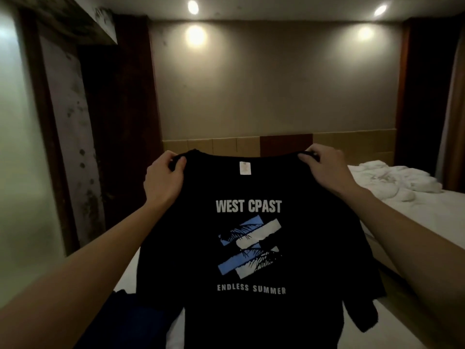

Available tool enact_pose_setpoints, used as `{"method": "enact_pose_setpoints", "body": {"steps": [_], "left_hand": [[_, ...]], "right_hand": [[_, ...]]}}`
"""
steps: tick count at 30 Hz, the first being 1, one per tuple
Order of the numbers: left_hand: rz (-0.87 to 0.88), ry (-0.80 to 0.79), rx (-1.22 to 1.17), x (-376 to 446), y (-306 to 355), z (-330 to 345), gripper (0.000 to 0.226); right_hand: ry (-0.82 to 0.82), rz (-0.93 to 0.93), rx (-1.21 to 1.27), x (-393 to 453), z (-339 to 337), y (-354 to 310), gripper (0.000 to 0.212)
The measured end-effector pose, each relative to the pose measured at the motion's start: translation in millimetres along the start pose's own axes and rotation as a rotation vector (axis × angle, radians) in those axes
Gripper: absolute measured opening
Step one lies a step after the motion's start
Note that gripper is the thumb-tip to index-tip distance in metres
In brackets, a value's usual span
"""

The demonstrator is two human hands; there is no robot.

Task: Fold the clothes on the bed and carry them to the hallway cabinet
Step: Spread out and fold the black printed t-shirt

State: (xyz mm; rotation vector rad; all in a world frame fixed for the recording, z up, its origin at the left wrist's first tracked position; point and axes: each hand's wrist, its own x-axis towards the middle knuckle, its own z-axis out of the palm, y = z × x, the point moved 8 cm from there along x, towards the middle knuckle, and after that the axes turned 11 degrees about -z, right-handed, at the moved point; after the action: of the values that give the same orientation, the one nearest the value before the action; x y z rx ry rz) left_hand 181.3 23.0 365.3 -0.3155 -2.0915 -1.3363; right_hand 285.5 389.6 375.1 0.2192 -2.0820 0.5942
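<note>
Black t-shirt (251, 187) held up in the air in front of the person, above the near bed (125, 275), printed side facing the camera. Left hand (164, 176) pinches the left shoulder seam, fingers curled over the top edge of the cloth, thumb on the near side. Right hand (324, 166) pinches the right shoulder the same way. Shirt hangs spread between both hands, neck label (244, 168) showing, white text WEST CPAST over a blue and white graphic, ENDLESS SUMMER below. One sleeve (362, 316) dangles at lower right. Dark blue clothing (130, 321) lies on the bed at lower left. Rumpled white bedding (392, 178) on a second bed (427, 222) at right. Beige wall (274, 84) behind, two ceiling lights (193, 7) on
</note>
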Motion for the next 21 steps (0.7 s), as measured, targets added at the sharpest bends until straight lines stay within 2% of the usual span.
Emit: {"method": "enact_pose_setpoints", "body": {"steps": [6, 11, 17, 21], "left_hand": [[-0.032, 0.016, 0.129, 20.4, -74.9, 51.8, 0.024], [-0.096, -0.006, 0.256, 43.3, -164.6, 114.2, 0.026], [-0.259, -0.149, 0.358, 70.6, -293.7, 215.2, 0.026], [-0.377, -0.246, 0.425, 70.2, -388.5, 285.8, 0.028]], "right_hand": [[-0.051, 0.074, -0.023, -3.2, 83.8, 60.8, 0.024], [-0.182, 0.156, -0.003, -3.7, 176.3, 124.5, 0.014], [-0.369, 0.181, -0.027, -11.5, 305.9, 215.1, 0.019], [-0.467, 0.271, -0.060, -37.9, 396.9, 283.1, 0.015]]}}
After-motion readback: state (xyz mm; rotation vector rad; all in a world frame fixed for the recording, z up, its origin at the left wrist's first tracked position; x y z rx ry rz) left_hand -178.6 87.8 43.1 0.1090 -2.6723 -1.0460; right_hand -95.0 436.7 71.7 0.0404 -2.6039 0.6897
